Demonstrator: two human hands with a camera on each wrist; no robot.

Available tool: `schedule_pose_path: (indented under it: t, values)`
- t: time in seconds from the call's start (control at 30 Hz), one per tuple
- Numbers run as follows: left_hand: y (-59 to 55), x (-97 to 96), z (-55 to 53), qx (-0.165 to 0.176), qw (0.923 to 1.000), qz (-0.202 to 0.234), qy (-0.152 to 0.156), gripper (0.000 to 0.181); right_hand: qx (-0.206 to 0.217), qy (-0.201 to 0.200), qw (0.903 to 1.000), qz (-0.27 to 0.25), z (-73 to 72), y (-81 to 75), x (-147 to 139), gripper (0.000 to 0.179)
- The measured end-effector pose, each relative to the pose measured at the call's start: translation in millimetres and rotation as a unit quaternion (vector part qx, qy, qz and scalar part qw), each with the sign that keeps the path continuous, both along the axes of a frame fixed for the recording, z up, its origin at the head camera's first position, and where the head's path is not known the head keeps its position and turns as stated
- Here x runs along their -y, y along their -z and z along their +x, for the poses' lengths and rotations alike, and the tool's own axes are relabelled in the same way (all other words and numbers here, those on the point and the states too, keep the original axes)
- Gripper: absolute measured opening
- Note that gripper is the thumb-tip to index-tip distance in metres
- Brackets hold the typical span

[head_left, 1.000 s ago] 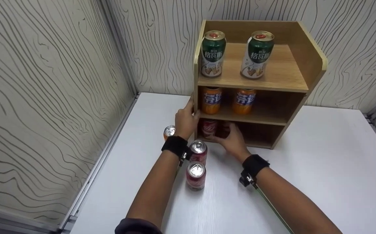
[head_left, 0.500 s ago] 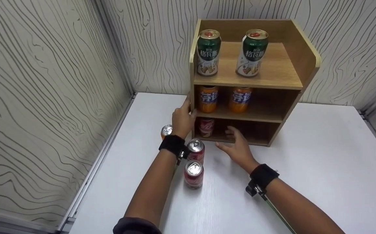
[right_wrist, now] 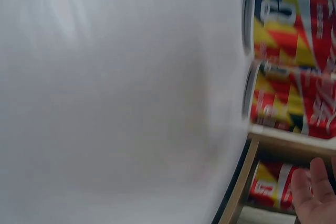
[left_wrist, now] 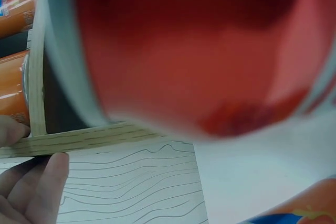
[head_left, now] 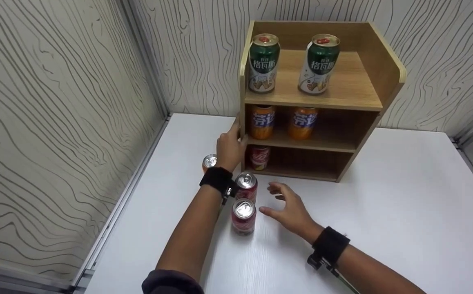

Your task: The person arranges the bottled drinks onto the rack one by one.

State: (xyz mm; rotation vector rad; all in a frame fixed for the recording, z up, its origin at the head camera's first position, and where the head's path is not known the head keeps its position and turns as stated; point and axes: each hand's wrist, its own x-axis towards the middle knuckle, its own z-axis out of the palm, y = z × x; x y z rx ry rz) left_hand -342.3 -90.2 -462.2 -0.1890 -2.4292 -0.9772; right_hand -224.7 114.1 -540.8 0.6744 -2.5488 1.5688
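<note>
My left hand (head_left: 230, 149) grips the left side panel of a small wooden shelf (head_left: 377, 71); in the left wrist view the thumb (left_wrist: 10, 131) and fingers (left_wrist: 44, 190) sit on either side of the panel. My right hand (head_left: 291, 210) holds nothing, fingers spread, just right of two upright red soda cans, a front one (head_left: 243, 222) and a rear one (head_left: 248, 192). Another red soda can (head_left: 259, 158) stands at the left of the bottom compartment. An orange soda can (head_left: 209, 162) is partly hidden behind my left wrist.
Two orange soda cans (head_left: 263, 122) stand in the middle compartment. On the top level are two green-and-white cans (head_left: 320, 65). The shelf stands on a white table (head_left: 404, 196), backed by a patterned wall (head_left: 204, 61), with another wall (head_left: 44, 122) at the left.
My right hand has let go of the red can in the bottom compartment and come back toward the two red cans outside. The left hand keeps its grip on the shelf.
</note>
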Motion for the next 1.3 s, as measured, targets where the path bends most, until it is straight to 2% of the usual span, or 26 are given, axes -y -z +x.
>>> schedule_pose_path:
  t: [0.13,0.27,0.37,0.53,0.73,1.07,1.3]
  values:
    - [-0.7,0.2,-0.6,0.001,1.0000,0.003,0.004,0.062,-0.002,-0.065,0.9978,-0.015,9.1,0.6,8,0.072]
    - [0.8,0.2,-0.2,-0.001,0.9999,0.009,0.007,0.061,0.035,-0.129,0.9894,-0.058,12.3,4.7,14,0.078]
    - [1.8,-0.1,0.1,0.000,0.9999,0.011,0.005,0.057,0.066,-0.146,0.9853,-0.059,13.1,9.9,17,0.082]
    - [2.3,-0.8,-0.1,0.001,0.9999,0.011,0.000,0.054,0.077,-0.154,0.9845,-0.035,13.6,18.8,22,0.084]
    - [2.4,0.1,-1.1,-0.014,0.9998,0.010,0.006,0.058,0.075,-0.149,0.9852,-0.038,11.6,20.9,30,0.086]
    - [5.5,0.9,-1.0,-0.013,0.9999,0.002,0.003,0.060,0.078,-0.136,0.9870,-0.035,10.3,25.3,43,0.086]
    - [5.1,0.4,-2.3,-0.022,0.9997,0.007,0.006,0.060,0.068,-0.132,0.9880,-0.043,25.8,-11.6,42,0.081]
